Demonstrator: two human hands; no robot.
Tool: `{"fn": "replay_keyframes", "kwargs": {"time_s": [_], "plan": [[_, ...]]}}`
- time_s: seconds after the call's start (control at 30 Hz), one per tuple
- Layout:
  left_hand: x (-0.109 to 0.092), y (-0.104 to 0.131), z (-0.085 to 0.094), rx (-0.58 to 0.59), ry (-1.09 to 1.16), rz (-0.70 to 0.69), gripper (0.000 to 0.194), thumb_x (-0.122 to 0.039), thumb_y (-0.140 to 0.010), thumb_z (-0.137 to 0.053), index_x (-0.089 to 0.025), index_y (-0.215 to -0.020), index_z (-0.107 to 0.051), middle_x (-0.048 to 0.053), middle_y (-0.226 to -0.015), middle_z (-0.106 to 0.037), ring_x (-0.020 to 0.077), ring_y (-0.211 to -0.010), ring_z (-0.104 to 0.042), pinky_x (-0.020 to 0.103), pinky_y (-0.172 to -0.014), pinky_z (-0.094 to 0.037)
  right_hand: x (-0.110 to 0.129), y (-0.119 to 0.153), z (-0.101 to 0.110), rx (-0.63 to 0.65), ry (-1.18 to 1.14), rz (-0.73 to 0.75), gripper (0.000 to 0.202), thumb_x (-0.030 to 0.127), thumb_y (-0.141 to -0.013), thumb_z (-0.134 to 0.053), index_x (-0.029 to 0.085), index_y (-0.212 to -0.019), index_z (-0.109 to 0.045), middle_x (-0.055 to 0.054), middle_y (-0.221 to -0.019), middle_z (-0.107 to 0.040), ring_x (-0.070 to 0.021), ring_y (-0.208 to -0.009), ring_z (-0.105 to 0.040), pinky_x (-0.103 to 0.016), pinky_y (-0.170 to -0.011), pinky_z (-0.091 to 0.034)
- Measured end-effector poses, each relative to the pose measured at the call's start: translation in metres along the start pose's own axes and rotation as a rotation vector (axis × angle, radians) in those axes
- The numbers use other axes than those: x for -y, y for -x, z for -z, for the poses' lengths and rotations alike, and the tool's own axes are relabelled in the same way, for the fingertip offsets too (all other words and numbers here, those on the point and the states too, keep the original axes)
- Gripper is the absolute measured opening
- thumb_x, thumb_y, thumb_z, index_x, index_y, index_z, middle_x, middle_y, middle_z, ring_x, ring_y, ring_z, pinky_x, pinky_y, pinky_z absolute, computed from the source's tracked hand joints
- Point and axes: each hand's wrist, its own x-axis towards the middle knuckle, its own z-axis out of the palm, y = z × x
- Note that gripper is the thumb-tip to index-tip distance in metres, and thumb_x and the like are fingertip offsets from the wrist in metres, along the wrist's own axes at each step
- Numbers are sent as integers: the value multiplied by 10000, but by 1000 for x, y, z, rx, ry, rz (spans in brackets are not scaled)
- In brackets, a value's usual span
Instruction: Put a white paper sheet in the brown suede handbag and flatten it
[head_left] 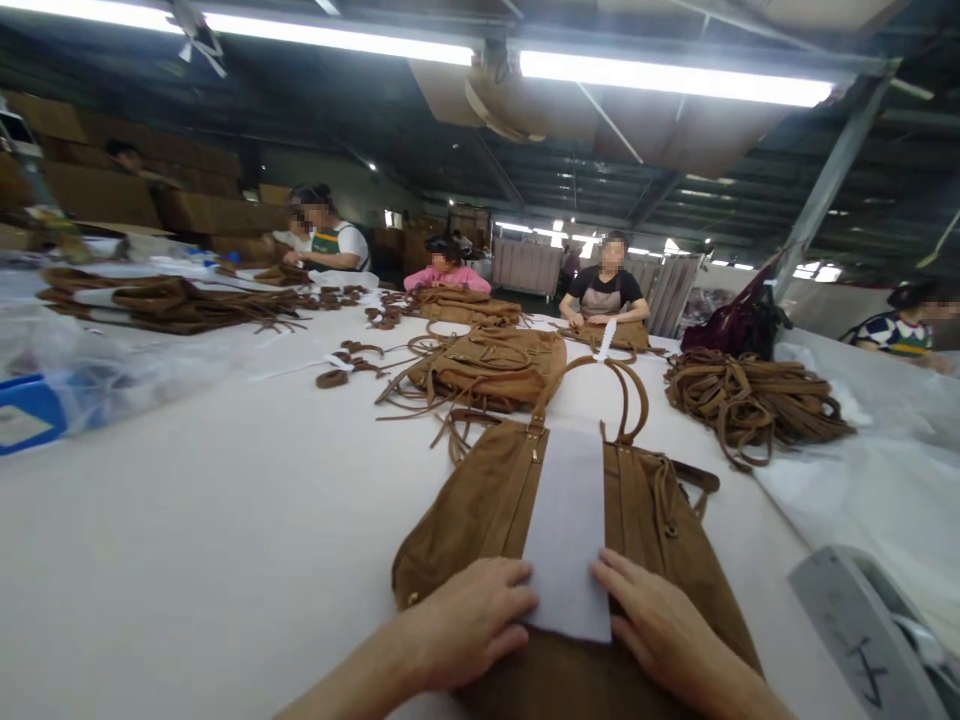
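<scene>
Fingers slightly spread and holding nothing between them, the left hand [480, 615] and the right hand [652, 615] rest on either side of the lower part of a white paper strip [571, 530], their fingertips at its edges. The strip lies lengthwise down the middle of a brown bag [465, 510], which is flat on a white table [187, 540], directly in front of the wearer. Two looped handles [637, 400] extend from the bag's far end, with a white tag [606, 340] by them. A small zipper pull shows just left of the strip, and a knotted cord lies on the bag's right side.

Just beyond the bag is a stack of similar brown bags [495, 365] with trailing straps. To its left lie small coiled straps [334, 378]; to the right, a large heap of brown straps [750, 400]. At the near right corner sits a gray bin [862, 620] with dark marks on its side. Far left, more folded brown bags [165, 300] lie near clear plastic and a blue container [30, 410].

Around the table are other people, among them a person in a dark shirt and apron [606, 290] across from the wearer and a person in pink [446, 272]. Bright tube lights [675, 78] run overhead.
</scene>
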Motion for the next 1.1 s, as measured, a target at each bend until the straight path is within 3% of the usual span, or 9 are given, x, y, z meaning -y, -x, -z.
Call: {"fn": "replay_keyframes", "kwargs": {"time_s": [0.13,0.23,0.33,0.43,0.53,0.67,0.77,0.87,1.1], "plan": [[-1,27,-3,-5,43,82,562,-302,-821,-676,-280,-1354,-501,85,-1432,-486,294,-1314,-430,470,-1103,-349,-3,36,-6,-36,5,-39,610,387,-830,-623,163,-1381,-485,-195,-1408,-486,-360,-1201,-559,-485,-963,-525],[7,37,-4,37,40,99,753,-424,-712,-786,-235,-1376,-485,106,-1456,-459,334,-1347,-379,503,-1138,-302,-16,57,-9,-35,36,89,713,644,-751,-654,165,-1276,-602,-224,-1314,-567,-408,-1146,-586,-512,-916,-545],[16,37,-10,28,18,112,816,-470,-667,-807,-217,-1376,-491,113,-1438,-478,347,-1337,-390,508,-1146,-296,-24,66,-11,-86,60,94,845,740,-636,-692,178,-1262,-614,-219,-1268,-605,-411,-1060,-629,-507,-867,-564],[22,36,-19,10,-11,144,856,-523,-667,-786,-189,-1391,-476,147,-1464,-436,382,-1352,-357,551,-1145,-275,-19,67,-15,-100,115,21,920,717,-529,-774,168,-1250,-619,-215,-1185,-644,-404,-941,-659,-506,-802,-578],[24,37,-24,26,-34,143,896,-586,-661,-761,-136,-1384,-481,190,-1475,-402,419,-1364,-321,586,-1147,-240,-7,65,-16,-28,163,-54,914,647,-524,-808,121,-1246,-612,-233,-1113,-652,-409,-860,-659,-537,-747,-577],[22,36,-23,10,-83,120,823,-564,-638,-773,-123,-1297,-552,200,-1405,-476,426,-1315,-380,597,-1133,-245,2,60,-10,73,110,-126,858,500,-509,-849,118,-1234,-592,-228,-1174,-616,-415,-944,-628,-541,-839,-536],[20,33,-23,-14,-105,106,714,-567,-615,-783,-156,-1170,-605,169,-1317,-541,390,-1231,-462,568,-1117,-274,-2,55,-7,105,-42,-117,721,376,-534,-834,136,-1168,-588,-169,-1155,-631,-364,-1023,-600,-451,-903,-495],[22,30,-24,-23,-97,104,705,-634,-568,-780,-164,-1069,-623,146,-1232,-578,371,-1158,-507,562,-1091,-306,-8,51,-6,77,-237,-102,558,308,-541,-784,203,-1047,-574,-54,-1018,-664,-272,-921,-613,-343,-799,-466],[14,27,-7,116,-130,66,921,-664,-684,-682,-127,-1391,-434,229,-1507,-328,417,-1397,-256,639,-1136,-145,-12,34,6,91,-373,-131,329,228,-527,-738,226,-775,-521,58,-710,-536,-166,-702,-495,-258,-584,-279]]}}
